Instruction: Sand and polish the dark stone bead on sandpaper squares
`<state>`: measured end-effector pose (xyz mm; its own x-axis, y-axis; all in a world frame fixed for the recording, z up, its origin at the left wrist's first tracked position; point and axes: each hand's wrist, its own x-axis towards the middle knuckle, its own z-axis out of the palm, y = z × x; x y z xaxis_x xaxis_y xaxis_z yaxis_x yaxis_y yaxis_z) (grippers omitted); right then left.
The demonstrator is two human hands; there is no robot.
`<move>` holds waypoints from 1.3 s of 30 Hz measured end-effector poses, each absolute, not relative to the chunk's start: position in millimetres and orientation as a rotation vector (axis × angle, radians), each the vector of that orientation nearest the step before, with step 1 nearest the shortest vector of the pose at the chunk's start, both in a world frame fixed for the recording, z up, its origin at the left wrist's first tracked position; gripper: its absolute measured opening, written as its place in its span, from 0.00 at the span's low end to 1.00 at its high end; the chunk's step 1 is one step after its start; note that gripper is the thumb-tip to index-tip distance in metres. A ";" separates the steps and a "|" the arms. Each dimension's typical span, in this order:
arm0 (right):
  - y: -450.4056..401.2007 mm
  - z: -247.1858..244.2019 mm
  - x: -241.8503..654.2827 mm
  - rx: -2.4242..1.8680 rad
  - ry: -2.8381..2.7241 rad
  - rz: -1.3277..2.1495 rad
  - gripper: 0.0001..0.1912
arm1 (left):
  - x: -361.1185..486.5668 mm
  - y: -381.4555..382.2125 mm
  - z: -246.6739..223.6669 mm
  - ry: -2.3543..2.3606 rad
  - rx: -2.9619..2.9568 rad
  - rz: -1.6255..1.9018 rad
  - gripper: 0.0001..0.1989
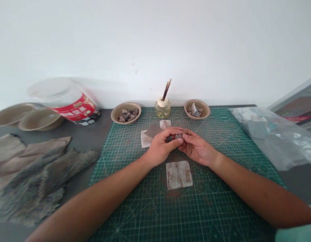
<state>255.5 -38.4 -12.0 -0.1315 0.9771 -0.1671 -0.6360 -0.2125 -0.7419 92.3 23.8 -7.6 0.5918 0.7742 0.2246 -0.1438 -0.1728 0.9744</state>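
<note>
Over the middle of the green cutting mat [135, 188], my left hand [164, 143] and my right hand [197, 146] meet at the fingertips. Between them is a small dark grey stone [179, 136], mostly covered by the fingers. Thumb and fingers of each hand are closed on it. Below the hands lies a white, brown-stained square sheet [179, 174] with a crease. Just beyond my left hand, a grey-brown sheet [152, 130] overlaps another stained white piece [145, 140]. A smaller white piece [166, 124] lies farther back.
Along the wall stand a bowl of stones [126, 113], a glass reed diffuser [163, 107] and a second bowl of stones [197, 109]. Rumpled cloths [44, 168], empty bowls [40, 119] and a red-labelled tub [74, 104] occupy the left; a clear plastic bag [276, 134] lies right.
</note>
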 end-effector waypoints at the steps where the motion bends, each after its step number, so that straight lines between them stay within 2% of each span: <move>1: -38.1 -11.6 255.6 -0.768 -0.605 1.662 0.09 | 92.8 23.6 -7.2 0.545 1.499 0.889 0.12; 11: -36.2 -9.7 256.5 -0.744 -0.558 1.675 0.10 | 99.2 20.9 -11.3 0.541 1.377 0.876 0.11; 20: -34.4 -12.7 254.4 -0.735 -0.529 1.714 0.10 | 99.1 19.2 -10.1 0.753 1.544 0.928 0.12; 26: -35.0 -14.1 255.1 -0.725 -0.512 1.722 0.10 | 97.8 13.4 -4.8 0.836 1.675 0.945 0.17; 31: -35.2 -14.2 257.0 -0.697 -0.498 1.703 0.10 | 92.9 10.4 -2.3 0.798 1.769 0.940 0.15; 39: -37.9 -13.4 254.7 -0.671 -0.490 1.696 0.09 | 90.3 7.2 -2.2 0.760 1.924 0.899 0.19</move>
<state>254.7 -37.9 -13.4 -0.1472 0.9739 -0.1726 -0.7320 -0.2246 -0.6432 90.3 7.2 -2.2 0.5556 0.7778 0.2939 0.1602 -0.4470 0.8801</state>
